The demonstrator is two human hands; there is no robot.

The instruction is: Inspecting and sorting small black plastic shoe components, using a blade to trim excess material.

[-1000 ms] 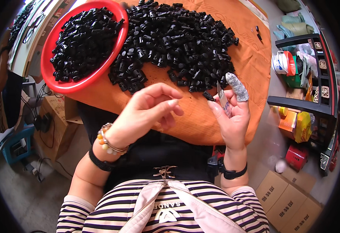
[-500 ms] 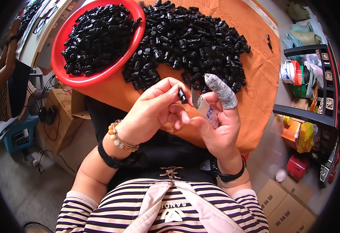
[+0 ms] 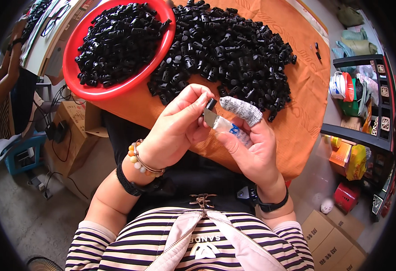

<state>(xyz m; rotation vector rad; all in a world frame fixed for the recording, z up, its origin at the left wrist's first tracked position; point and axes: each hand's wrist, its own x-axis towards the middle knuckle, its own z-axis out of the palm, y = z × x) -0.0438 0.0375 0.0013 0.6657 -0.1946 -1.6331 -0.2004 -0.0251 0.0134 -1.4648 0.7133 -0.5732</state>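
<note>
A small black plastic cylinder [image 3: 211,104] is pinched between thumb and forefinger of my left hand [image 3: 176,126]. My right hand [image 3: 254,147] is closed round a short knife [image 3: 210,118], whose flat metal blade meets the lower end of the cylinder. White wrapping with blue marks covers its handle. A grey knitted finger sleeve [image 3: 242,109] covers my right forefinger, which reaches out over the blade. Just beyond my hands a wide pile of similar black parts [image 3: 225,54] lies on the orange tablecloth [image 3: 292,140]. The exact point of contact is too small to make out.
At the far left of the table, a red basin [image 3: 73,83] is heaped with black parts. Cardboard boxes [image 3: 326,239] and a dark shelf rack [image 3: 358,135] stand on the right. A person [image 3: 8,86] sits at the left, near a blue stool [image 3: 24,153].
The knife has moved left to the black cylinder, from which it was apart. My right forefinger has swung left and down over the blade, and the cylinder has turned in my left fingers.
</note>
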